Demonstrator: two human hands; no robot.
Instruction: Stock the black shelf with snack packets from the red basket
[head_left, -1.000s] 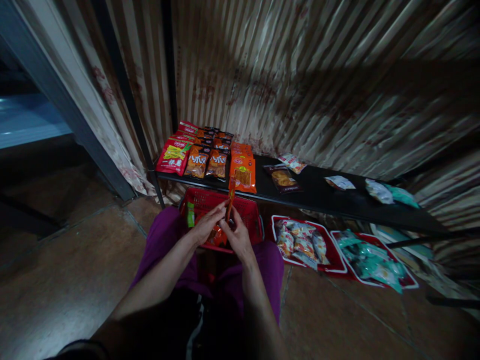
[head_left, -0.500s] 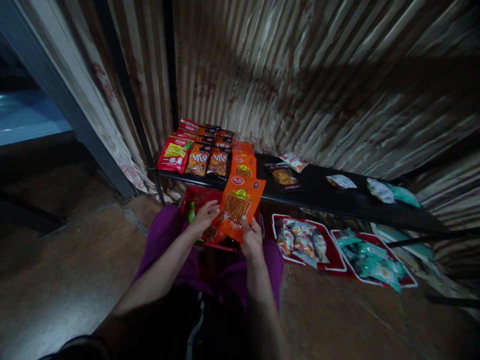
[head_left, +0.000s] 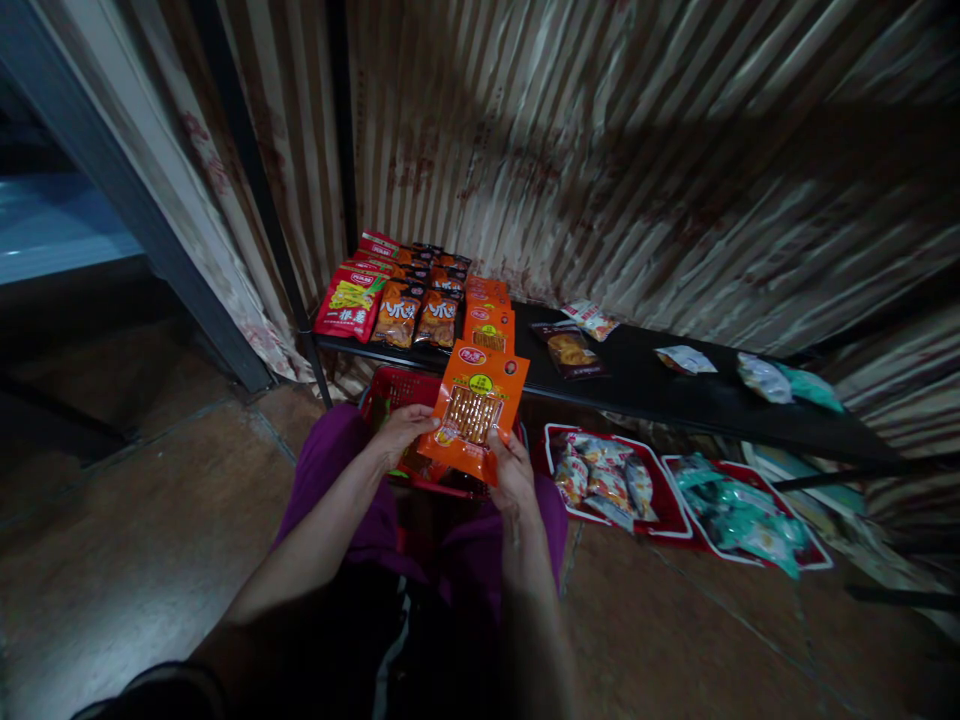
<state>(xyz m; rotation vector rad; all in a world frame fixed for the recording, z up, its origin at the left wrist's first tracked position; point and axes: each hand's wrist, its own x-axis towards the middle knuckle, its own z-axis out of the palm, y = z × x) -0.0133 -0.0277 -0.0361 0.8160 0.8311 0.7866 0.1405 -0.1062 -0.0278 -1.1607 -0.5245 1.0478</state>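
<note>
An orange snack packet (head_left: 474,412) with a clear window showing brown sticks is held upright over a red basket (head_left: 390,384) between my knees. My right hand (head_left: 513,468) pinches its lower right edge, thumb on the front. At the packet's left edge, my left hand (head_left: 405,434) grips it too, the fingertips partly behind it. Just beyond, similar orange packets (head_left: 490,328) stand in a row on the black shelf (head_left: 637,392). To their left are orange-and-black snack bags (head_left: 437,318) and red snack bags (head_left: 349,303).
A brown packet (head_left: 571,350) and a white-and-red packet (head_left: 592,319) lie farther right on the shelf, then several pale and teal ones. Two baskets on the floor hold white-red packets (head_left: 606,485) and teal packets (head_left: 750,515). A black post (head_left: 255,180) rises at left, before a curtain (head_left: 600,150).
My left hand has moved right and now grips the orange packet's left edge. The packet has tilted slightly and turned more squarely towards me, while my right hand keeps hold.
</note>
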